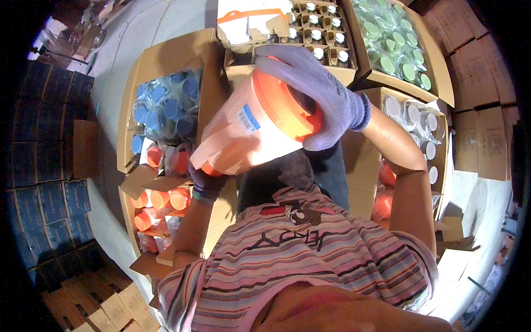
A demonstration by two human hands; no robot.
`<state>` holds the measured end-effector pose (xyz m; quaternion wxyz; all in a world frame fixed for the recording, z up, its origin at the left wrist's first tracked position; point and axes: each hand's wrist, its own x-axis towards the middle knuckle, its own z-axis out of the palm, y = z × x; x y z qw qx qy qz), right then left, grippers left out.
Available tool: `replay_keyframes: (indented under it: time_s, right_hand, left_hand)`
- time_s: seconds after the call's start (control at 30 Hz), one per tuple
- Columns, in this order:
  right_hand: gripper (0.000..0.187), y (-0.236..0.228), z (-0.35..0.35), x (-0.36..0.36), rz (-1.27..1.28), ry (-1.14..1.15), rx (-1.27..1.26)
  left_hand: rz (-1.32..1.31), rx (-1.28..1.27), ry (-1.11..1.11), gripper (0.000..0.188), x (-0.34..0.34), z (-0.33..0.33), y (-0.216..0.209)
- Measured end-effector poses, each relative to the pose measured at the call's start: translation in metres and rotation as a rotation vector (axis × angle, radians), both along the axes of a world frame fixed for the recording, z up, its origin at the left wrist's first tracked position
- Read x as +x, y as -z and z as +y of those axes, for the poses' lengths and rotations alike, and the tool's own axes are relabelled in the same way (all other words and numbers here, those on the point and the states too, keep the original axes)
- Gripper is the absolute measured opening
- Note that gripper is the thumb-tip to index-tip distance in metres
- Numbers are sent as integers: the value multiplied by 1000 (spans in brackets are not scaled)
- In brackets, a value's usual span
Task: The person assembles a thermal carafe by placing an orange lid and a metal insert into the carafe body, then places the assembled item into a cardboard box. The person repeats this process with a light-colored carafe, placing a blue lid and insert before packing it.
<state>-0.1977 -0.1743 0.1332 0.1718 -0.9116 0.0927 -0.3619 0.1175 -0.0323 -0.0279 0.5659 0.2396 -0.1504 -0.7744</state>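
Note:
A large pale plastic container (pixel 243 133) with a wide orange rim tilts in front of my chest, its rim toward the upper right. A small blue-and-white barcode label is stuck on its side. My right hand (pixel 321 88), in a purple-grey knit glove, wraps over the orange rim from above, thumb near the lower edge. At the narrower lower-left end, my gloved left hand (pixel 207 182) supports the base; most of its fingers are hidden behind the container.
Open cartons surround me: blue-capped bottles (pixel 171 108) at left, orange-capped bottles (pixel 160 199) below them, white-capped bottles (pixel 315 36) in dividers ahead, green-lidded items (pixel 395 41) far right, and grey-capped ones (pixel 412 116) nearer. Stacked cartons (pixel 475 72) stand along the right, dark boxes (pixel 44 205) along the left.

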Motion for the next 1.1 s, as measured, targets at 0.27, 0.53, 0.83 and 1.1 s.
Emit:
replay_keyframes:
  time_s: [0.27,0.53,0.83,1.1]
  right_hand:
    - [102,45,-18,-6,-106,76,148]
    - [72,51,-11,11,-555,-41,1235]
    - [53,104,-47,-16,-372,101,863]
    - [53,34,-33,-24,-657,30,856]
  left_hand:
    - [-1144,-299,-373,61,10,-21,-19]
    - [-535,-188,-423,57,4,-31,-57]
    - [-499,-145,-291,55,-3,-38,-56]
    - [-722,-213,-138,59,-4,-45,-55]
